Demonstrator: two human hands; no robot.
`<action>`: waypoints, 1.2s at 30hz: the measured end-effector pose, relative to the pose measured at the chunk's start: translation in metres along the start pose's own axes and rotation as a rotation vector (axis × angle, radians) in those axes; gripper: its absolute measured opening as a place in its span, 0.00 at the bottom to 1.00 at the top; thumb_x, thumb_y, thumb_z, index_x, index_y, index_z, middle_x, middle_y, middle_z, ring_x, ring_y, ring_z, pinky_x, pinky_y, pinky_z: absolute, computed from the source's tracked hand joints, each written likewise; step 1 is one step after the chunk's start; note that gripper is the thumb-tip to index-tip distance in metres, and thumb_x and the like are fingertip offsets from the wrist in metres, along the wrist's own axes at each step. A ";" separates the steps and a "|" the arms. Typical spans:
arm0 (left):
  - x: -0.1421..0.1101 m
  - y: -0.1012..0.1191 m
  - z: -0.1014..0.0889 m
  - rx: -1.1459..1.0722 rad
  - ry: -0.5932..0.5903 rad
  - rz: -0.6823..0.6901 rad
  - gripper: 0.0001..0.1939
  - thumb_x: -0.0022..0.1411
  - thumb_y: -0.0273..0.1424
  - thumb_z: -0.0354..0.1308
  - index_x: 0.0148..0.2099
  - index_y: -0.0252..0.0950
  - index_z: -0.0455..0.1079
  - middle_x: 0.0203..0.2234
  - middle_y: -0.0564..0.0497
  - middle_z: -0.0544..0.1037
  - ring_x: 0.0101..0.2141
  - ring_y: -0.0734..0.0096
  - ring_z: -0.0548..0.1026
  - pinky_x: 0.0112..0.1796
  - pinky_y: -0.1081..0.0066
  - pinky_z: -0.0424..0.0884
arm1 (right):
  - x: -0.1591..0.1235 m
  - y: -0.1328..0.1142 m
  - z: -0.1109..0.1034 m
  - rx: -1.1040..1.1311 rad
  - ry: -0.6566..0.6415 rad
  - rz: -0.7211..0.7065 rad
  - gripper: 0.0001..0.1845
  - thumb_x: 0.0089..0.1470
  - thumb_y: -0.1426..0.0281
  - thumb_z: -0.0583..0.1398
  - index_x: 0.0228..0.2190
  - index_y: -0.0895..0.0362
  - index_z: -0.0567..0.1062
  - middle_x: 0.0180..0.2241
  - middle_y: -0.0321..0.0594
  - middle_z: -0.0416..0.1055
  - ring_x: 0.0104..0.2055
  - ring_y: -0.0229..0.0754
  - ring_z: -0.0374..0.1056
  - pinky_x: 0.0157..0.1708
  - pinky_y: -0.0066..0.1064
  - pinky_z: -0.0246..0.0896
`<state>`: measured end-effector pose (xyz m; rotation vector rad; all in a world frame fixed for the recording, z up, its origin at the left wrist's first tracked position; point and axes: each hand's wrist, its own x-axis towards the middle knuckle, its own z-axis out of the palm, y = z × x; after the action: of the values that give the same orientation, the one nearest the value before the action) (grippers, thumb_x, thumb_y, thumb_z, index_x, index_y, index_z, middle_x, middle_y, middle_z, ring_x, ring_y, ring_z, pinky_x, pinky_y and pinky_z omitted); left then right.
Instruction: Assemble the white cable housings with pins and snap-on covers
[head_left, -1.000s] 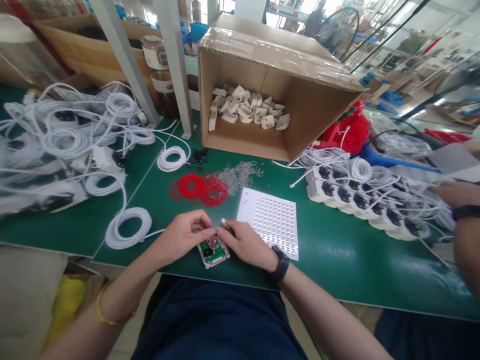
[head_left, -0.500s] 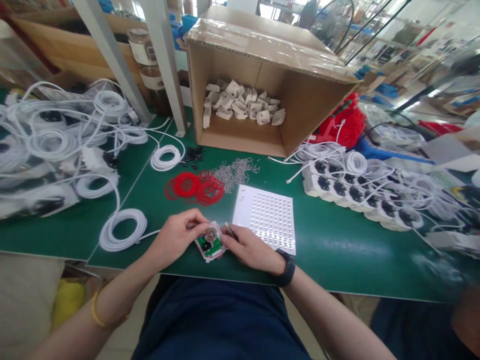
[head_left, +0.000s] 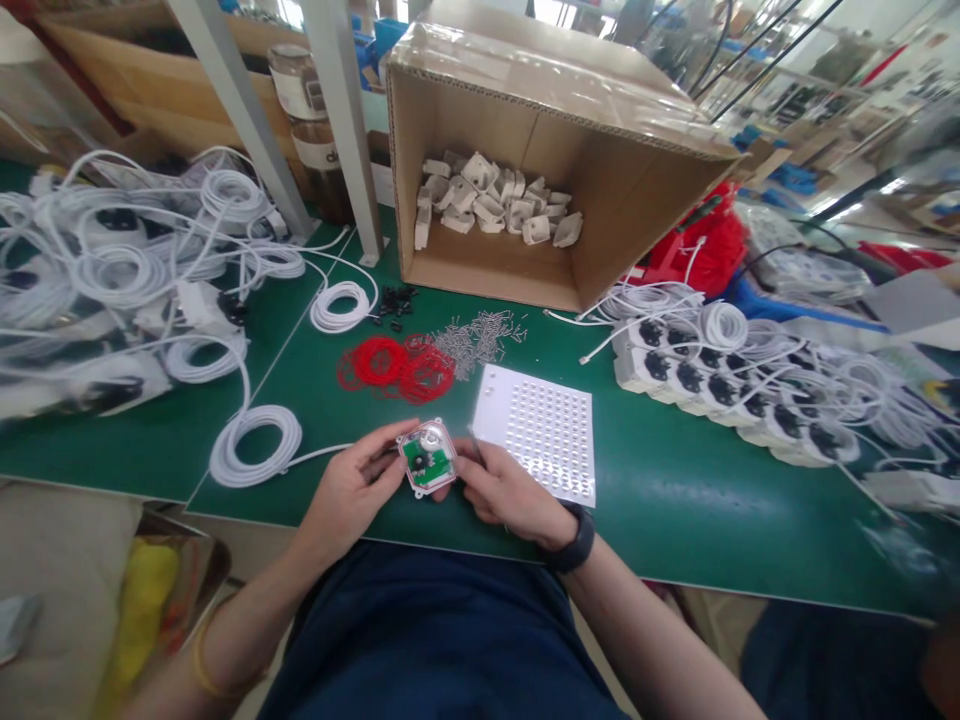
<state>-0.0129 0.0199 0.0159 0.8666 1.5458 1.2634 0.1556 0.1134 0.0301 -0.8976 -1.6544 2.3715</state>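
Observation:
My left hand (head_left: pixel 349 490) grips the left side of a small square housing (head_left: pixel 426 460), fingers closed on its edge. A green circuit board with a round clear part and a black part shows inside it, and a red sealing ring follows its rim. At its right edge is my right hand (head_left: pixel 506 492), thumb and fingers closed on that side. A slim dark tool (head_left: pixel 474 440), hard to make out, sticks up from the right hand. A white cable (head_left: pixel 319 455) leads from behind the left hand to a coil (head_left: pixel 256 446).
Behind the hands lie red rings (head_left: pixel 396 367), screws (head_left: pixel 480 340), small black parts (head_left: pixel 394 303) and a white sheet with rows of shiny discs (head_left: pixel 551 430). A cardboard box (head_left: pixel 491 270) holds white housings. Cabled units stand at right (head_left: pixel 724 385); bundled cables (head_left: pixel 120 270) fill the left.
The housing has been raised slightly and turned, so its board faces me more fully. My left fingers have shifted from its top corner to its left side. The view has moved a little.

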 end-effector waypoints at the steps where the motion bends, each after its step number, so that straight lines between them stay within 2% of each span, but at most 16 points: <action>1: -0.001 -0.001 0.003 -0.024 0.007 -0.003 0.24 0.54 0.35 0.59 0.53 0.32 0.66 0.50 0.43 0.72 0.49 0.60 0.72 0.52 0.61 0.66 | 0.000 0.000 0.001 -0.002 0.004 -0.002 0.16 0.60 0.63 0.51 0.46 0.58 0.67 0.28 0.35 0.71 0.12 0.25 0.42 0.09 0.18 0.38; 6: -0.009 -0.006 0.013 -0.029 0.025 0.035 0.32 0.53 0.30 0.58 0.61 0.31 0.57 0.58 0.41 0.63 0.56 0.59 0.64 0.58 0.60 0.58 | 0.001 0.004 0.002 -0.054 0.032 -0.027 0.18 0.58 0.61 0.53 0.47 0.58 0.67 0.31 0.37 0.72 0.13 0.24 0.45 0.10 0.18 0.42; 9: -0.011 -0.012 0.016 0.030 0.045 0.092 0.34 0.54 0.28 0.57 0.63 0.33 0.53 0.59 0.42 0.61 0.58 0.60 0.61 0.58 0.62 0.56 | 0.002 0.006 0.001 -0.074 0.040 -0.026 0.19 0.57 0.61 0.55 0.47 0.58 0.66 0.31 0.36 0.71 0.13 0.24 0.46 0.10 0.18 0.42; 17: -0.008 -0.017 0.022 0.401 0.115 0.240 0.36 0.53 0.27 0.56 0.64 0.36 0.50 0.57 0.43 0.63 0.57 0.60 0.62 0.58 0.61 0.55 | 0.008 0.014 0.005 -0.064 0.095 0.037 0.20 0.55 0.63 0.56 0.48 0.57 0.66 0.30 0.34 0.69 0.14 0.25 0.46 0.10 0.19 0.42; 19: -0.008 -0.020 0.023 0.490 0.127 0.280 0.37 0.54 0.28 0.56 0.64 0.35 0.50 0.57 0.43 0.63 0.57 0.59 0.62 0.58 0.62 0.57 | 0.004 0.012 0.003 -0.126 0.127 0.005 0.17 0.55 0.65 0.56 0.45 0.58 0.68 0.30 0.35 0.70 0.17 0.27 0.52 0.14 0.20 0.47; 21: -0.007 -0.024 0.024 0.557 0.141 0.325 0.37 0.54 0.29 0.55 0.65 0.33 0.48 0.56 0.41 0.64 0.56 0.59 0.63 0.57 0.63 0.58 | -0.006 0.001 -0.003 -0.306 0.153 -0.046 0.13 0.53 0.67 0.58 0.41 0.59 0.71 0.29 0.36 0.72 0.22 0.32 0.60 0.22 0.24 0.55; 23: -0.006 -0.030 0.025 0.614 0.148 0.360 0.37 0.55 0.29 0.55 0.65 0.33 0.47 0.56 0.41 0.64 0.55 0.58 0.64 0.56 0.62 0.59 | -0.017 -0.021 -0.015 -0.506 0.188 -0.074 0.11 0.52 0.67 0.59 0.38 0.58 0.74 0.27 0.37 0.73 0.27 0.37 0.64 0.30 0.28 0.58; 25: -0.005 -0.036 0.025 0.657 0.151 0.381 0.37 0.56 0.29 0.54 0.65 0.34 0.46 0.56 0.40 0.63 0.55 0.58 0.64 0.55 0.62 0.60 | -0.019 -0.048 -0.029 -0.632 0.314 -0.126 0.10 0.55 0.66 0.56 0.30 0.58 0.75 0.24 0.37 0.74 0.29 0.39 0.66 0.33 0.31 0.59; 26: -0.005 -0.038 0.025 0.674 0.155 0.389 0.37 0.56 0.29 0.54 0.65 0.34 0.46 0.56 0.40 0.63 0.55 0.58 0.64 0.55 0.61 0.61 | -0.013 -0.062 -0.036 -0.672 0.402 -0.183 0.13 0.56 0.66 0.55 0.26 0.58 0.75 0.23 0.38 0.73 0.29 0.39 0.67 0.34 0.31 0.59; 28: -0.004 -0.043 0.025 0.692 0.173 0.403 0.37 0.55 0.28 0.54 0.65 0.35 0.46 0.56 0.40 0.63 0.55 0.57 0.64 0.55 0.62 0.62 | 0.016 -0.086 -0.046 -0.782 0.528 -0.331 0.16 0.57 0.67 0.54 0.21 0.57 0.73 0.24 0.38 0.73 0.29 0.39 0.68 0.34 0.30 0.59; 30: -0.003 -0.046 0.025 0.702 0.189 0.418 0.37 0.55 0.28 0.54 0.65 0.36 0.46 0.55 0.41 0.64 0.55 0.57 0.65 0.54 0.62 0.63 | 0.065 -0.102 -0.049 -0.965 0.476 -0.435 0.09 0.56 0.72 0.55 0.30 0.57 0.75 0.29 0.37 0.74 0.33 0.39 0.69 0.36 0.30 0.59; 33: -0.003 -0.048 0.025 0.717 0.202 0.435 0.38 0.54 0.27 0.54 0.66 0.37 0.46 0.55 0.41 0.65 0.54 0.56 0.66 0.53 0.62 0.65 | 0.142 -0.107 -0.045 -1.333 0.354 -0.446 0.11 0.57 0.73 0.55 0.42 0.56 0.72 0.44 0.41 0.71 0.45 0.41 0.67 0.43 0.30 0.58; 36: -0.003 -0.047 0.025 0.737 0.217 0.449 0.38 0.54 0.26 0.54 0.65 0.37 0.46 0.55 0.41 0.66 0.53 0.57 0.67 0.52 0.62 0.67 | 0.189 -0.099 -0.036 -1.464 0.328 -0.397 0.11 0.56 0.74 0.55 0.41 0.55 0.71 0.44 0.43 0.69 0.42 0.44 0.68 0.41 0.33 0.60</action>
<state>0.0135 0.0153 -0.0301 1.6595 2.1189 1.1067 -0.0034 0.2600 0.0344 -0.8050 -2.8669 0.4336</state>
